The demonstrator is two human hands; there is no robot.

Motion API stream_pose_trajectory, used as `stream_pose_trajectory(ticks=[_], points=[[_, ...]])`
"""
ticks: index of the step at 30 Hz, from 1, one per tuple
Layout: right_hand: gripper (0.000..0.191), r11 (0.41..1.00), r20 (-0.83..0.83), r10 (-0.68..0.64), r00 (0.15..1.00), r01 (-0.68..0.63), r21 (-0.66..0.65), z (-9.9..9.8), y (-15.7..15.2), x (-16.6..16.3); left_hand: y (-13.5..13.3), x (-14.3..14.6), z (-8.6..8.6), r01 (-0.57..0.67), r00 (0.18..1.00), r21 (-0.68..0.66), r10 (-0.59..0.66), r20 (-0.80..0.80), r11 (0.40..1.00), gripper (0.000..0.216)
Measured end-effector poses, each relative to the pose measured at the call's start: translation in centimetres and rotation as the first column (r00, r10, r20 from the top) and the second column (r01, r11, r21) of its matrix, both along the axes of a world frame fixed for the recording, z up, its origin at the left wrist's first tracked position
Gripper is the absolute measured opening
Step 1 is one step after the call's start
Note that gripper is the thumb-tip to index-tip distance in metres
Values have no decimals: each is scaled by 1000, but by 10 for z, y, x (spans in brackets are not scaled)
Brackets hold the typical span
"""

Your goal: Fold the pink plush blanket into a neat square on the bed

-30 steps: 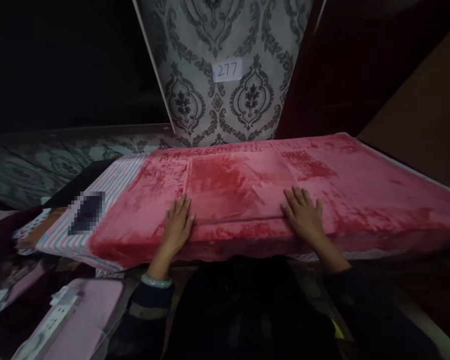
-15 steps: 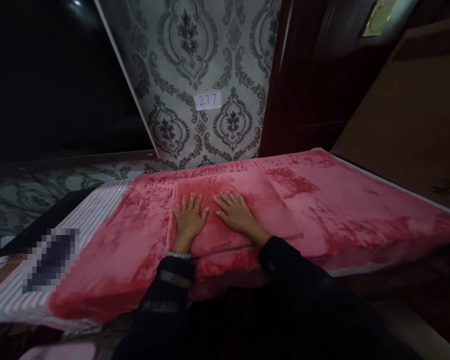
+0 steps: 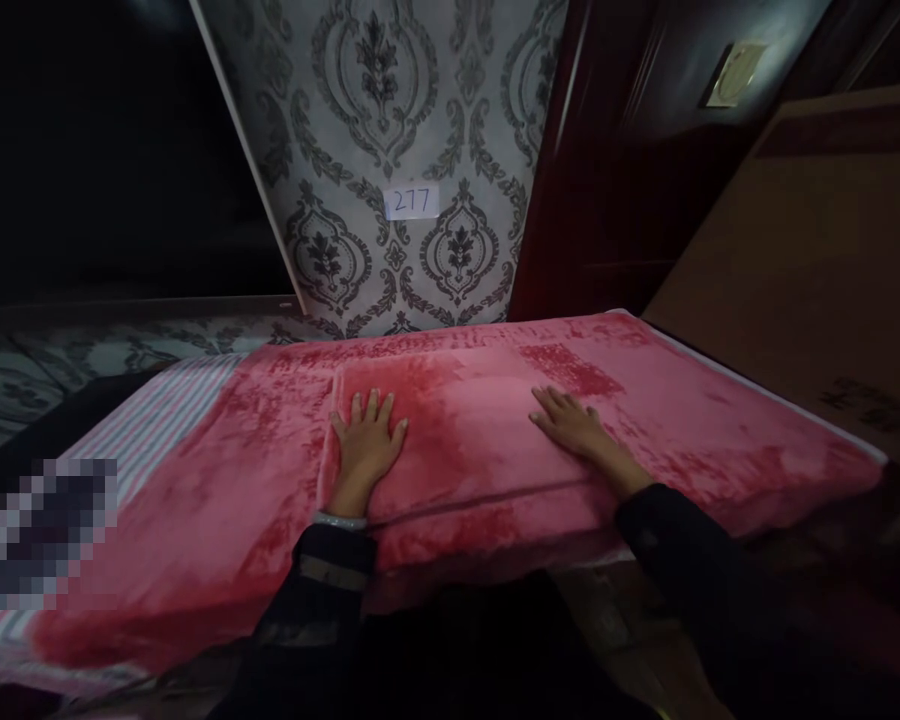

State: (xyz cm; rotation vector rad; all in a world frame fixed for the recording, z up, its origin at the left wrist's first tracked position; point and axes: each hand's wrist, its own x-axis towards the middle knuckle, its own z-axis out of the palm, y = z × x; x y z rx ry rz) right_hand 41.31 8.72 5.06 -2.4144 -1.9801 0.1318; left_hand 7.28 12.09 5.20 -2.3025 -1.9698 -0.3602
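Note:
A folded pink plush cloth (image 3: pixel 450 430) lies flat in front of me, on a larger pink and red plush blanket (image 3: pixel 217 510) of the same look. My left hand (image 3: pixel 367 435) rests palm down near the folded cloth's left edge, fingers spread. Toward its right end lies my right hand (image 3: pixel 574 425), also flat with the fingers stretched out. Neither hand grasps anything. A dark fold line runs along the near side of the folded cloth.
Striped fabric (image 3: pixel 184 400) shows at the blanket's left end, beside a blurred-out patch. A large dark screen (image 3: pixel 120 160) stands behind on the left. To the right rises a brown cardboard box (image 3: pixel 817 250). Patterned wallpaper (image 3: pixel 375 130) bears a paper label (image 3: pixel 411 202) reading 277.
My right hand has slid to the right across the folded cloth, away from my left hand. The left hand stays near the left edge. The view has shifted slightly.

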Motion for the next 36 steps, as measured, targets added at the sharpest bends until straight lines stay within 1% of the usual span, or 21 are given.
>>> stream_pose_trajectory(ticks=[2, 3, 4, 5, 7, 8, 10, 12, 13, 15, 16, 17, 20, 23, 25, 26, 28, 30, 33, 34, 36], points=[[59, 998, 40, -16, 999, 14, 66, 17, 9, -7, 0, 0, -1, -1, 1000, -2, 1, 1, 1000, 60], [59, 993, 50, 3, 999, -9, 115, 26, 15, -17, 0, 0, -1, -3, 1000, -3, 3, 0, 1000, 60], [60, 985, 49, 50, 998, -57, 161, 34, 23, -32, 0, 0, -1, -4, 1000, -3, 4, -2, 1000, 60], [61, 974, 36, 123, 992, -128, 189, 41, 32, -49, 0, -1, -2, -6, 1000, -2, 6, -5, 1000, 60], [63, 933, -15, 301, 954, -291, 212, 49, 50, -92, 0, -1, -2, -7, 1000, 8, 7, -13, 1000, 60], [63, 908, -46, 376, 925, -359, 216, 50, 59, -113, 0, -2, -2, -6, 1000, 15, 7, -20, 1000, 60], [63, 876, -88, 458, 885, -432, 213, 47, 77, -148, 0, -3, -2, -2, 999, 21, 3, -40, 1000, 59], [61, 862, -100, 489, 866, -462, 210, 38, 94, -167, 0, -3, -1, -1, 998, 22, 2, -59, 1000, 59], [60, 854, -94, 502, 860, -475, 213, 32, 101, -169, 0, -4, 0, -2, 998, 19, 4, -67, 1000, 59], [58, 847, -74, 511, 857, -486, 216, 22, 114, -159, 0, -4, 1, -5, 997, 18, 6, -77, 1000, 58], [57, 853, -64, 498, 865, -475, 216, 17, 119, -148, 0, -4, 1, -5, 997, 19, 6, -81, 1000, 58], [57, 872, -58, 461, 885, -441, 211, 14, 124, -134, 0, -4, 1, -4, 996, 18, 6, -86, 1000, 57], [56, 951, -53, 270, 961, -258, 173, 8, 130, -87, 1, -5, 1, -3, 996, 6, 4, -91, 1000, 57], [57, 987, -94, 82, 992, -68, 147, 5, 129, -54, 2, -4, 0, -2, 997, -9, 1, -83, 1000, 58], [58, 990, -134, 5, 991, 14, 140, 2, 126, -46, 2, -3, -2, -2, 997, -10, 1, -80, 1000, 58], [58, 989, -149, -13, 989, 35, 141, 1, 125, -45, 2, -3, -2, -3, 997, -9, 2, -79, 1000, 58], [59, 988, -163, -10, 987, 35, 151, -1, 124, -47, 2, -6, 0, -8, 998, -19, 6, -68, 1000, 58], [59, 987, -175, 3, 985, 26, 161, -3, 124, -49, 3, -13, 7, -3, 999, -91, -1, -44, 996, 59], [60, 984, -183, 10, 983, 23, 179, -6, 124, -50, 8, -22, 30, 43, 999, -264, -42, 10, 964, 60], [60, 982, -184, 10, 983, 25, 187, -7, 125, -49, 12, -20, 39, 63, 998, -286, -58, 25, 956, 60], [60, 979, -189, 10, 982, 29, 202, -9, 125, -48, 22, -5, 55, 122, 992, -239, -112, 52, 963, 60]])
